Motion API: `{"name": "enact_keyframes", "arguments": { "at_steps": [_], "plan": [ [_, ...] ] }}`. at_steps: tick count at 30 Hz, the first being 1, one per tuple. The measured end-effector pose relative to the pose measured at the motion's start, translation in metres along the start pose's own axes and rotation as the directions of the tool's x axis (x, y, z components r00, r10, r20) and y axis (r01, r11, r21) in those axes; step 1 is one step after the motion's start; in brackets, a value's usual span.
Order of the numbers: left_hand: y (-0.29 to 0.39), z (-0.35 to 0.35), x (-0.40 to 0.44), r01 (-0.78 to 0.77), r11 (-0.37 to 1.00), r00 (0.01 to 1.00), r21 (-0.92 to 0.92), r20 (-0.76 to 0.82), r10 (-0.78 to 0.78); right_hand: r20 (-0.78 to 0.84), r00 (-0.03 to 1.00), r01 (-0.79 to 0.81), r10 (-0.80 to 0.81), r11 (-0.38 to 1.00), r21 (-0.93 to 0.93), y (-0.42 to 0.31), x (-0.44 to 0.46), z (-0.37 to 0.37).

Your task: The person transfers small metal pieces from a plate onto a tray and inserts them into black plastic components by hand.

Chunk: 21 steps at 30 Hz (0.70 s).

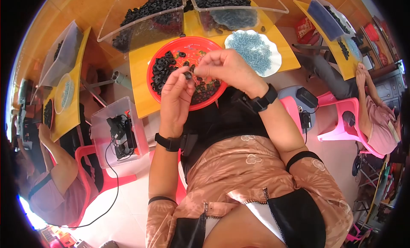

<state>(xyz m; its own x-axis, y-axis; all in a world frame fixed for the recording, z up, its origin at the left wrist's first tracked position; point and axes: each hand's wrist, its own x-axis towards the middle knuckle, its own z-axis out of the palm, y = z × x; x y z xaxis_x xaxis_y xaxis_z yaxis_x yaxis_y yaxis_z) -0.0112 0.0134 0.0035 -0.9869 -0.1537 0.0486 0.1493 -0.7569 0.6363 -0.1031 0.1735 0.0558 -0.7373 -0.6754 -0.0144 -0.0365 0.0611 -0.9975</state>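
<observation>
My left hand (pixel 177 92) is above the red round tray (pixel 152 83), its thumb and fingers pinched on a small black ring-shaped part (pixel 188 75). Close beside it, my right hand (pixel 228 68) is also pinched; what sits between those fingertips is too small to make out. Loose black ring-shaped parts (pixel 162 70) are piled on the tray's left side, and more dark small pieces (pixel 205 92) lie near its front edge. To the right of the tray, a white scalloped plate (pixel 276 60) bears many small clear bluish pieces (pixel 252 51).
Two clear bins (pixel 149 28) (pixel 239 21) of black parts stand at the back of the yellow table (pixel 143 105). Co-workers sit at left (pixel 55 184) and right (pixel 380 124). A clear box (pixel 102 132) with black devices is on the floor at left, near a cable.
</observation>
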Motion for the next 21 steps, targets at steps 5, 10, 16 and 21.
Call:
{"name": "enact_keyframes", "arguments": {
  "at_steps": [5, 10, 16, 21],
  "plan": [
    [0.006, -0.018, 0.009, -0.044, 0.988, 0.996, -0.146, -0.085, 0.031, -0.122, 0.981, 0.078, -0.154, 0.875, -0.479, 0.013, 0.028, -0.022],
    [0.003, -0.021, 0.01, -0.045, 0.986, 0.993, -0.159, -0.112, 0.028, 0.011, 0.991, 0.083, -0.131, 0.558, -0.826, 0.012, 0.042, -0.013],
    [0.002, -0.023, 0.009, -0.026, 0.989, 0.993, -0.148, -0.121, 0.008, 0.136, 0.982, 0.178, -0.133, 0.392, -0.902, 0.029, 0.066, 0.012],
    [0.004, -0.023, 0.009, -0.024, 0.99, 0.993, -0.138, -0.117, 0.007, 0.137, 0.983, 0.176, -0.123, 0.415, -0.893, 0.035, 0.073, 0.017]
  ]
}}
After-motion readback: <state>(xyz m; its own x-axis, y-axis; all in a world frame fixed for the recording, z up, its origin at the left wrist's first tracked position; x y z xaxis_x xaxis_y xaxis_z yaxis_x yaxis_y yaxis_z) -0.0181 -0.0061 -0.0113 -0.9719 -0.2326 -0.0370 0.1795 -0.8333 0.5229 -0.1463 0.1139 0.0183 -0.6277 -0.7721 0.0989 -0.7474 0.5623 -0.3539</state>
